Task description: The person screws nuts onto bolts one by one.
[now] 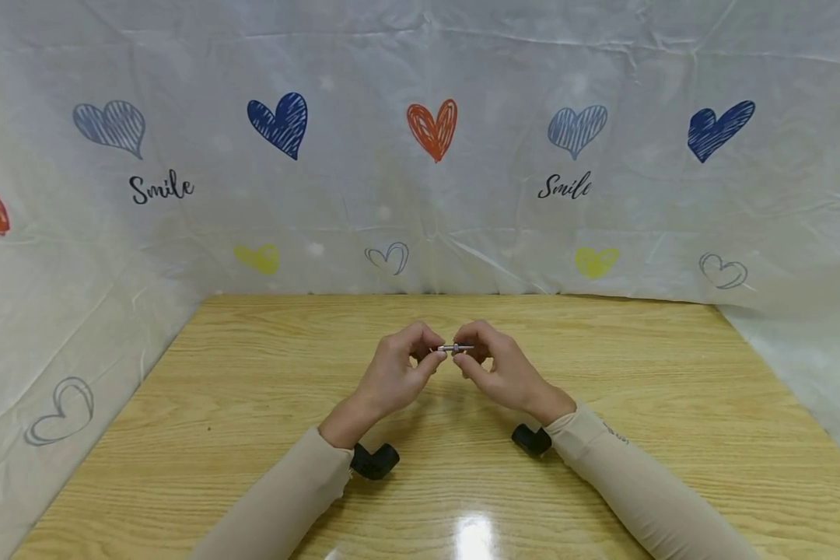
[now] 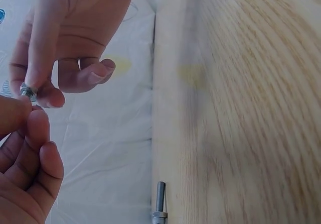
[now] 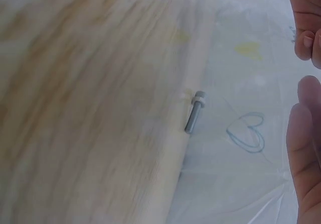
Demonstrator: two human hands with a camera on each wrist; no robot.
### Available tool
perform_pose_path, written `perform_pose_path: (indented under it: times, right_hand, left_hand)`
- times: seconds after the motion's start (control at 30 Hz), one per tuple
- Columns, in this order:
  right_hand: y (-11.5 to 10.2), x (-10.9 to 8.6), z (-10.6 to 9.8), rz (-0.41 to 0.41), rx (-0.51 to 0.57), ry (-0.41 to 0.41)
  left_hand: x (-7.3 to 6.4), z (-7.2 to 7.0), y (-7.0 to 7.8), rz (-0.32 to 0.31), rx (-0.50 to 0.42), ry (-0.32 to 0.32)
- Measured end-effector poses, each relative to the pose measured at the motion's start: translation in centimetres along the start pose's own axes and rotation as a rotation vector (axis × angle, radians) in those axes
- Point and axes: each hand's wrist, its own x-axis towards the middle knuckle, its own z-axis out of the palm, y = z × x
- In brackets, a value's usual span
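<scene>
Between the fingertips of both hands, a small metal bolt (image 1: 446, 348) lies roughly level above the table. My left hand (image 1: 395, 373) pinches one end of it between thumb and forefinger. Thumb and fingertips of my right hand (image 1: 507, 375) grip at the nut (image 1: 456, 348) on its shaft, and the shaft reaches on past them to the right. In the left wrist view the nut (image 2: 27, 91) shows between the fingertips, and the rest of the bolt is mostly hidden. Only finger parts of the right hand (image 3: 307, 148) show in the right wrist view, at its edge.
The wooden table (image 1: 252, 435) ends at a white cloth backdrop (image 1: 490, 210) printed with hearts. Black wrist mounts (image 1: 376, 462) hang under both sleeves. Each wrist view also shows a grey threaded bolt (image 2: 160, 199) with a nut, near the table's far edge.
</scene>
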Motion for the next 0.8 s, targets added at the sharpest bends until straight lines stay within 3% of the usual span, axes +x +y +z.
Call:
perform_pose_path:
  times: [0.33, 0.8]
  right_hand:
    - [0.23, 0.02, -0.02, 0.055, -0.040, -0.016]
    - [0.22, 0.04, 0.00, -0.016, -0.019, 0.001]
  left_hand:
    - [-0.02, 0.25, 0.02, -0.013, 0.013, 0.002]
    - [-0.04, 0.18, -0.14, -0.010, 0.023, 0.001]
